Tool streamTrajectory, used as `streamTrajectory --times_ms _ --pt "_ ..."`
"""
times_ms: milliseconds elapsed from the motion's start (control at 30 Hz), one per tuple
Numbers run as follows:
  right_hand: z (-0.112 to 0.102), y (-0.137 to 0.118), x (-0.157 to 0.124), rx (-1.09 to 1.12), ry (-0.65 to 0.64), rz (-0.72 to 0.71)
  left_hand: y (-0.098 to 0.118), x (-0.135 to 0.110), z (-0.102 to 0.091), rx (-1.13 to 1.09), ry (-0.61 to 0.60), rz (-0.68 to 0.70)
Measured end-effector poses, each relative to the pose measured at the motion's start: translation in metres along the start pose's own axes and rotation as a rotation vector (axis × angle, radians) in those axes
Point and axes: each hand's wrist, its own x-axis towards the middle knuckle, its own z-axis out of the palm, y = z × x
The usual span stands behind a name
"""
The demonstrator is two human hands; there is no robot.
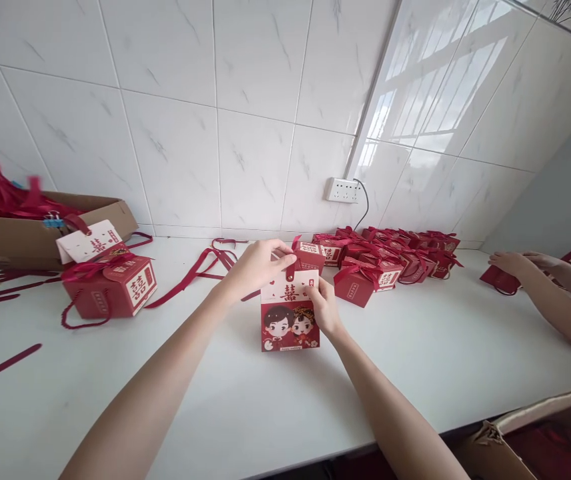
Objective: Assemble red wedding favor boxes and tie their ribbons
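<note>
A red and white card [290, 327] with a cartoon couple on its lower half stands upright over the table in front of me. My right hand [324, 307] grips its right edge between thumb and fingers. Above the card's top edge, my left hand [265, 263] pinches a short dark red ribbon [290, 271] that meets the card near its top; my fingers partly hide the ribbon's end. Left of my hands sits a red gift box [108, 290] with a ribbon bow and a cord handle. A white tag card [93, 242] with a ribbon loop leans behind its bow.
Several bow-tied red boxes [355, 290] cluster by the wall. Loose ribbons [178, 287] lie left of centre. A cardboard box [5, 243] holds ribbons at far left. Another person's hands [513, 263] work at right. A socket strip [343, 191] is on the wall; an open carton [495, 450] stands lower right.
</note>
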Motion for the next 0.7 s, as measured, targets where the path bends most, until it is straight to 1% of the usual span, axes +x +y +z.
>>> streamTrajectory --times_ms 200,400,533,600,700 --pt "-0.001 -0.005 0.000 0.012 -0.049 0.019 0.000 0.002 -0.003 -0.030 0.069 -0.005" --pt "-0.002 -0.009 0.000 0.056 -0.074 0.044 -0.001 0.002 -0.004 0.000 0.091 0.021" --pt "-0.005 -0.012 0.000 0.126 -0.090 0.067 0.000 0.002 -0.004 -0.060 0.108 0.007" --pt "-0.005 -0.012 0.000 0.165 -0.102 0.089 0.002 0.001 -0.004 -0.182 0.061 0.039" --pt "-0.004 -0.013 -0.001 0.328 -0.137 0.224 0.006 -0.001 -0.006 -0.453 -0.099 0.122"
